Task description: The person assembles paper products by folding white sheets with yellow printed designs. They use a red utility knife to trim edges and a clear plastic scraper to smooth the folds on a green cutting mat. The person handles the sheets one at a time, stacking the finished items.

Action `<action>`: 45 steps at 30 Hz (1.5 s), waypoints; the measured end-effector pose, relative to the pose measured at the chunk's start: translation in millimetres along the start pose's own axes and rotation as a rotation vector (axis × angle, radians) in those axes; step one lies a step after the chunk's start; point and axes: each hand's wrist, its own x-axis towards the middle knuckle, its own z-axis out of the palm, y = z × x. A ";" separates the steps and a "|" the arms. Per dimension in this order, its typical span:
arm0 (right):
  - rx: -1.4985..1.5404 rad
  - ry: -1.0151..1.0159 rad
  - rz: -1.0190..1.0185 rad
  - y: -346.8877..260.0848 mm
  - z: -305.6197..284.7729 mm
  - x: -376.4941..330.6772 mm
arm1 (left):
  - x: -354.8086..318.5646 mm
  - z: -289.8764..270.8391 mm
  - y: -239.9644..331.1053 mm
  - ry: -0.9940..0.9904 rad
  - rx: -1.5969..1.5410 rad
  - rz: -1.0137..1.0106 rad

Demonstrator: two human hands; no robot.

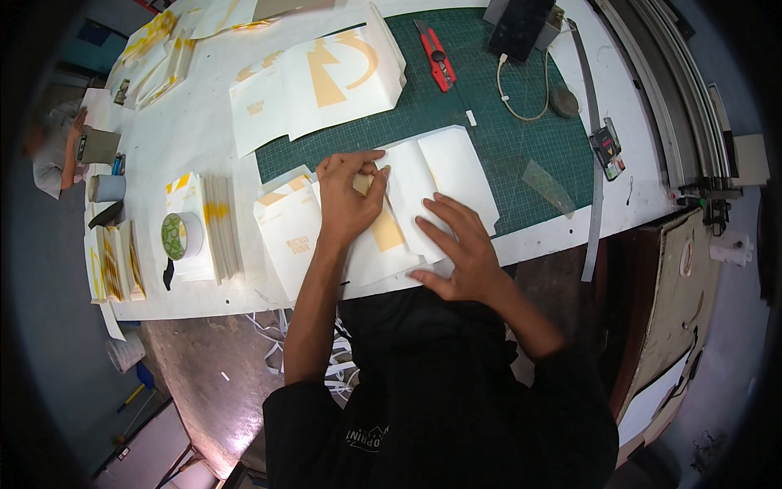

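A white printed card sheet point(281, 236) with pale orange shapes lies before me, partly on the green cutting mat point(301, 151) and partly on the white table. Its right part is a blank white panel point(444, 163) folded over, with cut corners. My left hand point(352, 196) is closed at the edge of this panel, thumb and forefinger pinched together near its upper end. Lower on the same panel rests my right hand point(464, 253), its fingers spread and stretched out. Beyond them lies another sheet of the same print point(326, 81).
A red utility knife point(438, 61), a metal ruler point(593, 163) and a dark device with a white cable point(519, 37) lie around the mat. At left, a tape roll point(181, 235) sits on stacked printed card point(216, 220). Another person point(65, 143) is at the far left.
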 end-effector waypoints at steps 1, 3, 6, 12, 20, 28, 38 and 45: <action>0.025 0.024 0.010 3.7 -1.8 5.3 | 0.5 -0.9 1.2 -0.015 0.013 -0.008; 0.142 0.036 0.106 18.9 0.5 13.6 | 0.0 -0.4 0.8 -0.022 0.030 0.005; 0.096 0.115 0.108 43.6 6.4 39.4 | 1.4 0.2 2.0 -0.035 0.041 0.013; -0.163 0.027 0.070 68.8 18.6 69.9 | 1.3 -0.6 1.5 -0.039 0.083 0.047; -0.349 -0.045 0.035 62.1 22.0 65.8 | 1.7 -1.7 3.8 -0.055 0.092 0.044; -0.454 -0.098 0.078 56.6 21.7 67.5 | 2.7 -1.3 4.3 -0.061 0.099 0.048; -0.465 -0.125 0.108 49.8 21.6 68.9 | 1.4 -1.0 3.5 -0.044 0.092 0.024; -0.475 -0.110 0.118 53.1 23.4 66.5 | 2.6 -0.6 1.7 -0.050 0.105 0.050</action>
